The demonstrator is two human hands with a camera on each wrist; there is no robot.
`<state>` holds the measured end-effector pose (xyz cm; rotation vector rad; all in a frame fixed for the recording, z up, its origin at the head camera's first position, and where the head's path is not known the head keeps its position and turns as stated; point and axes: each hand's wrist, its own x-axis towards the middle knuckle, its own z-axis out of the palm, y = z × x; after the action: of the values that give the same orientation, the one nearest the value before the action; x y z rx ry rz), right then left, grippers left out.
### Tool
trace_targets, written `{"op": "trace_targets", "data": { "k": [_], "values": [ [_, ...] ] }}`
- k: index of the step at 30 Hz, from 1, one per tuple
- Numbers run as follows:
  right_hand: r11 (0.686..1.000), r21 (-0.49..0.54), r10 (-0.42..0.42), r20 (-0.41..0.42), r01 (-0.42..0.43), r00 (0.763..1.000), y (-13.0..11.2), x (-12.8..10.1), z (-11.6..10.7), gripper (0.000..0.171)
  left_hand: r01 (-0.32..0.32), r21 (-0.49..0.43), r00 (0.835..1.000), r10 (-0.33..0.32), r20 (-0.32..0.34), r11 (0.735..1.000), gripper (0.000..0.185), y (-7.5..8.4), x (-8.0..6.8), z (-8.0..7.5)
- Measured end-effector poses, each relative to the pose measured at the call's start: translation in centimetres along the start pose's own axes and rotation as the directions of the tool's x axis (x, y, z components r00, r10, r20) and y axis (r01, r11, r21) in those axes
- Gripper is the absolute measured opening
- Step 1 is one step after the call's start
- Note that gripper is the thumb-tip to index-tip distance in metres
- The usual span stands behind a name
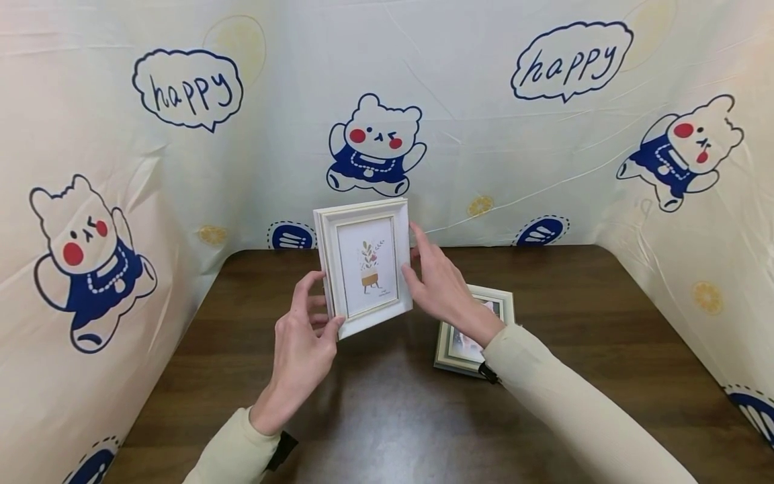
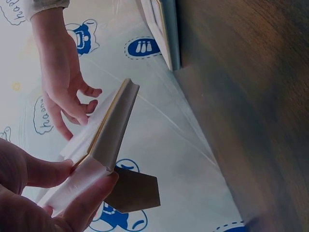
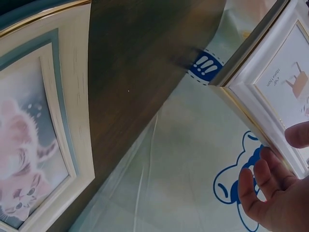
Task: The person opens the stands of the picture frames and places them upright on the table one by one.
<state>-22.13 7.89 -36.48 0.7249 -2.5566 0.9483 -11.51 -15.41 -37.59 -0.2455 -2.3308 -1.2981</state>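
A white picture frame (image 1: pixel 373 265) with thin gold lines and a potted-plant print is held upright, slightly tilted, above the table. My left hand (image 1: pixel 305 349) grips its lower left corner, thumb on the front and fingers at the side and behind. Beside the right edge is my right hand (image 1: pixel 444 282), its fingers loosely bent and spread around that edge; firm contact is not clear. In the left wrist view a brown stand flap (image 2: pixel 135 190) sticks out behind the frame. A second, cream frame (image 1: pixel 506 302) with a pink animal picture lies on the table, partly covered by my right forearm.
The dark brown wooden table (image 1: pixel 375 417) reaches back to a pale cloth backdrop (image 1: pixel 459 148) printed with bears and "happy" bubbles. The cloth also hangs along both sides. Each wrist carries a black strap piece, as on the left wrist (image 1: pixel 281 450).
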Motion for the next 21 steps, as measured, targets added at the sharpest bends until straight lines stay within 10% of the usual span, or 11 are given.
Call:
{"op": "trace_targets", "data": {
  "k": [21],
  "values": [
    [1.000, -0.004, -0.020, -0.005, 0.020, 1.000, 0.2, -0.9, 0.1, 0.078, 0.051, 0.046, 0.994, -0.055, 0.092, 0.998, 0.088, -1.1, 0.6, -0.3]
  ]
}}
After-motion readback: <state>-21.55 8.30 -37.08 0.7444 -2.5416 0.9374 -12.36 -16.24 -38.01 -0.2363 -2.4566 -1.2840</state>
